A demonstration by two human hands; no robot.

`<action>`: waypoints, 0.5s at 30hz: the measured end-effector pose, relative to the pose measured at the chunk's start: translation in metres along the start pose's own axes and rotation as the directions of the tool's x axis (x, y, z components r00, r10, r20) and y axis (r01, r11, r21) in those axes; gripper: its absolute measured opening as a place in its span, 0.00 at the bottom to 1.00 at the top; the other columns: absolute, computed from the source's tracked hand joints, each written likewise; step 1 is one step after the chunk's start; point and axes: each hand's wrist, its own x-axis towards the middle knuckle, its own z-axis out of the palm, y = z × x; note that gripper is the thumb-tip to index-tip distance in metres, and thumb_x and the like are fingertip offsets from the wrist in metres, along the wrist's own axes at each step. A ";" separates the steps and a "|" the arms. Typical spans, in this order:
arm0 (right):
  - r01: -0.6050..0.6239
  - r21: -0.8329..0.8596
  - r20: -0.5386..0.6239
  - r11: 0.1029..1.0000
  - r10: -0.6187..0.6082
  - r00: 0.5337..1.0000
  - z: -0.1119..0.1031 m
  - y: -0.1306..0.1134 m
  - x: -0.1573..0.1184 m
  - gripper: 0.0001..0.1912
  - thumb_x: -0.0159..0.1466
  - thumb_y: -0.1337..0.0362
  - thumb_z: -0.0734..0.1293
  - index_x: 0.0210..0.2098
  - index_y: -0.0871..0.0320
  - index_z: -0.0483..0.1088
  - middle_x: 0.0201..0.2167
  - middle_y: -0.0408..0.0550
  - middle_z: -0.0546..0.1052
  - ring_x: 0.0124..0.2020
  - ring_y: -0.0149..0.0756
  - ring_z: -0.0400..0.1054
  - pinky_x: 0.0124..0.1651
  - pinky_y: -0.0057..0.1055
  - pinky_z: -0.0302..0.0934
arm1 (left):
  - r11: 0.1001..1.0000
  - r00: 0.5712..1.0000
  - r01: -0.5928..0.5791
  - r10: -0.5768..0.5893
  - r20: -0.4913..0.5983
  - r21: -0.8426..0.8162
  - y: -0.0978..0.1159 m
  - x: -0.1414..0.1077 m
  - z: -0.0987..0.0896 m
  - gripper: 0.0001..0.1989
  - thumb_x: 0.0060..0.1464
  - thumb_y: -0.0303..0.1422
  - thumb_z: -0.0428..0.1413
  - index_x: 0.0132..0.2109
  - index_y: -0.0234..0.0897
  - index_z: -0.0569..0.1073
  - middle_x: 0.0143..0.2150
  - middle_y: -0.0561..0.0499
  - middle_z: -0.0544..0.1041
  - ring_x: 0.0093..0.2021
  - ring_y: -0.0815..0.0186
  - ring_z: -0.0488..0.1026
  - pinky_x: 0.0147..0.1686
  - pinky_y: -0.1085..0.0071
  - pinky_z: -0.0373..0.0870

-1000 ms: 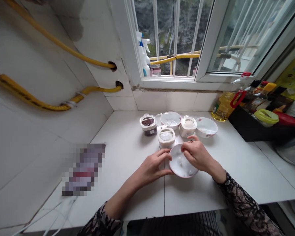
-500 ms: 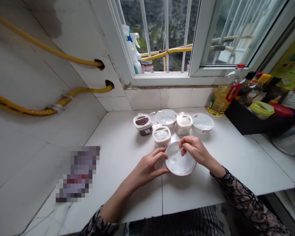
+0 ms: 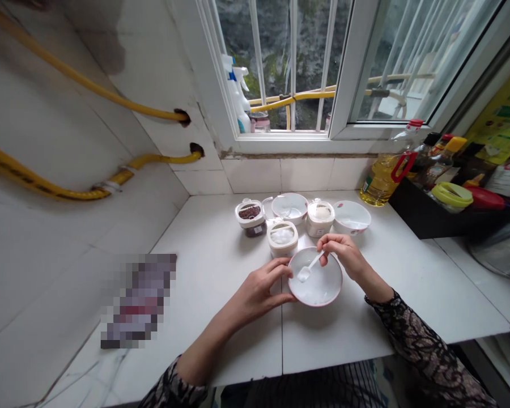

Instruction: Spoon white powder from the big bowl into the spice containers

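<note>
A white bowl with a pink rim (image 3: 323, 290) stands on the counter in front of me. My left hand (image 3: 264, 288) grips its left side, thumb low and fingers along the rim. Between the fingertips of my right hand (image 3: 344, 255) is the handle of a small white spoon (image 3: 306, 273). Its scoop is over the inside of the bowl with something white in it; whether it touches the bowl I cannot tell. Just behind the bowl sits a lidded container of white grains (image 3: 283, 238). A jar of dark red beans (image 3: 251, 216) and a jar of pale contents (image 3: 320, 218) stand farther back.
Two more white bowls, one at the back (image 3: 289, 207) and one to its right (image 3: 352, 216), stand near the tiled wall. An oil bottle (image 3: 378, 184) and a black box of condiments (image 3: 420, 212) are at the right. A blurred-out flat item (image 3: 140, 300) lies left.
My right hand has lifted slightly and turned, so the spoon's scoop shows more clearly over the bowl. My left hand keeps its hold; the whole view has shifted a little.
</note>
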 end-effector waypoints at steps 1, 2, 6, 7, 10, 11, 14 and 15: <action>0.014 0.001 -0.011 1.000 -0.014 1.000 0.000 0.001 0.001 0.07 0.52 0.64 0.62 0.24 0.59 0.70 0.14 0.42 0.72 0.19 0.32 0.67 0.31 0.31 0.63 | 1.000 1.000 -0.004 0.004 -0.002 0.005 0.000 0.000 0.000 0.13 0.58 0.41 0.60 0.45 0.39 0.69 0.55 0.41 0.72 0.54 0.56 0.73 0.47 0.61 0.73; 0.033 0.003 -0.030 0.999 -0.033 0.999 0.000 0.001 0.002 0.06 0.53 0.64 0.62 0.25 0.59 0.70 0.14 0.42 0.73 0.20 0.33 0.67 0.33 0.31 0.64 | 1.000 1.000 -0.007 0.007 -0.003 0.012 0.000 0.000 0.000 0.14 0.58 0.41 0.60 0.45 0.39 0.69 0.56 0.41 0.72 0.54 0.56 0.73 0.48 0.61 0.73; 0.207 -0.063 -0.166 0.976 -0.215 0.962 0.009 0.000 0.004 0.07 0.60 0.61 0.61 0.32 0.57 0.69 0.22 0.44 0.76 0.27 0.36 0.73 0.37 0.34 0.66 | 0.999 1.000 -0.009 0.010 -0.010 0.049 0.001 -0.001 0.001 0.13 0.58 0.41 0.60 0.45 0.39 0.69 0.56 0.40 0.72 0.55 0.55 0.72 0.49 0.60 0.73; 0.271 -0.130 -0.205 0.954 -0.294 0.934 0.012 -0.001 0.003 0.08 0.63 0.61 0.60 0.34 0.57 0.68 0.25 0.45 0.77 0.29 0.37 0.74 0.38 0.35 0.66 | 0.998 1.000 -0.015 0.016 -0.013 0.059 0.000 -0.001 0.001 0.13 0.58 0.40 0.60 0.45 0.38 0.69 0.56 0.39 0.72 0.55 0.54 0.72 0.49 0.59 0.73; 0.445 -0.472 -0.201 0.761 -0.585 0.786 0.022 -0.003 0.001 0.08 0.68 0.64 0.58 0.38 0.55 0.68 0.31 0.48 0.79 0.36 0.40 0.74 0.47 0.41 0.64 | 0.994 0.998 -0.046 0.049 -0.028 0.095 -0.001 -0.002 0.002 0.14 0.58 0.40 0.60 0.46 0.38 0.69 0.56 0.39 0.72 0.56 0.53 0.72 0.49 0.58 0.74; 0.486 -0.587 -0.130 0.647 -0.668 0.733 0.024 -0.004 0.000 0.08 0.68 0.66 0.57 0.38 0.55 0.67 0.32 0.48 0.79 0.36 0.40 0.73 0.51 0.43 0.61 | 0.992 0.998 -0.056 0.060 -0.032 0.109 -0.002 -0.002 0.003 0.15 0.58 0.40 0.60 0.47 0.38 0.69 0.56 0.39 0.72 0.56 0.53 0.72 0.49 0.58 0.74; 0.563 -0.767 0.152 0.309 -0.765 0.625 0.027 -0.005 -0.002 0.11 0.66 0.73 0.56 0.40 0.55 0.67 0.32 0.46 0.79 0.35 0.39 0.72 0.59 0.48 0.54 | 0.987 0.996 -0.077 0.084 -0.042 0.140 -0.002 -0.002 0.003 0.15 0.58 0.40 0.59 0.49 0.38 0.70 0.56 0.39 0.72 0.56 0.53 0.72 0.49 0.58 0.74; 0.572 -0.785 0.210 0.237 -0.768 0.606 0.027 -0.005 -0.002 0.12 0.66 0.74 0.56 0.41 0.55 0.67 0.32 0.46 0.79 0.34 0.38 0.72 0.60 0.48 0.52 | 0.986 0.995 -0.081 0.088 -0.042 0.143 -0.002 -0.002 0.003 0.15 0.58 0.41 0.59 0.49 0.38 0.70 0.56 0.39 0.72 0.55 0.53 0.73 0.49 0.58 0.75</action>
